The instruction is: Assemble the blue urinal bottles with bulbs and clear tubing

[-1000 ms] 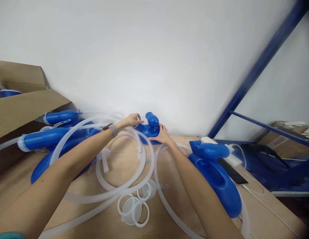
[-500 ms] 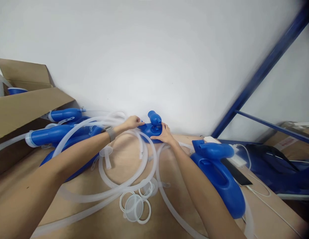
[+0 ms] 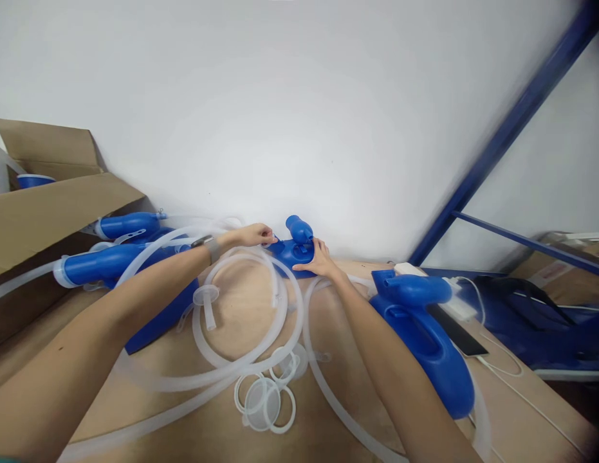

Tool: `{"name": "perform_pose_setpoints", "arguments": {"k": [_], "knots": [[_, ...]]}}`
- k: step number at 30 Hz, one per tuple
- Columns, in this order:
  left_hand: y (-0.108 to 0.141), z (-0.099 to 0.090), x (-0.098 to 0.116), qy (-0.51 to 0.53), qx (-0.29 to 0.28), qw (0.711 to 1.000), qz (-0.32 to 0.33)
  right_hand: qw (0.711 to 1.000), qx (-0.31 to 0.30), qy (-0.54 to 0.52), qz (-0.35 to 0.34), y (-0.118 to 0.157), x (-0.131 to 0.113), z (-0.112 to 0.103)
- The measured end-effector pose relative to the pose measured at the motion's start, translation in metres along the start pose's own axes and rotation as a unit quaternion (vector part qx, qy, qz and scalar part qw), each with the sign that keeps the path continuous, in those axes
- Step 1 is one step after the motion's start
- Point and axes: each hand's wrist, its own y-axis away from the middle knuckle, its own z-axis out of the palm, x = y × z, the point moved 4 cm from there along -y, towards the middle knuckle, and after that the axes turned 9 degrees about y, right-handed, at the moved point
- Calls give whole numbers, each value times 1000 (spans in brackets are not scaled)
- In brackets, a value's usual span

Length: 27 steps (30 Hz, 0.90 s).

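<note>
A blue plastic bottle [image 3: 288,254] with an upturned round neck lies near the wall, between both hands. My right hand [image 3: 319,258] grips its right side, thumb in front and fingers behind. At its left end is my left hand [image 3: 260,235], fingers pinched together; what they hold is too small to make out. Clear hose [image 3: 299,315] loops over the table below the hands. Clear lids and rings [image 3: 263,404] lie closer to me, and a small clear funnel-shaped part [image 3: 208,301] rests left of the loops.
An open cardboard box [image 3: 53,206] stands at the left, beside more blue bottles [image 3: 113,262] with hoses. On the right are another blue bottle [image 3: 424,341], a black phone-like device [image 3: 456,329], white cables and a blue metal frame [image 3: 506,135]. A white wall rises behind the table.
My left wrist has turned and my left forearm has shifted slightly, with the fingers still at the bottle's left end. My right hand keeps its hold on the bottle.
</note>
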Motion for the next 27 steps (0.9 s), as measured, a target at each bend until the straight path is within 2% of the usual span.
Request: {"name": "perform_pose_setpoints", "arguments": {"k": [5,12,15,18,21,23,25,27], "knots": [[6,10,-3,0,62,998,-9,1000,2,6,2,1,-1,-1],[3,13,3,4,48,999,-18,1000,0,10,-1,1,2,0],[12,5,7,10,44,999,-13,1000,-2,7,-5,1,4,0],[30,-15,14,8,46,999,-13,1000,-5,3,-8,0,5,0],[56,-32,33,-13,32,999,-17,1000,-5,1,-5,-2,5,0],[79,-31,56,-26,24,999,-5,1000,-3,1,4,-3,2,1],[108,-14,85,-30,11,999,22,1000,-6,3,18,-2,-1,0],[144,21,112,-21,-23,998,52,999,-15,8,35,-1,-5,-1]]}}
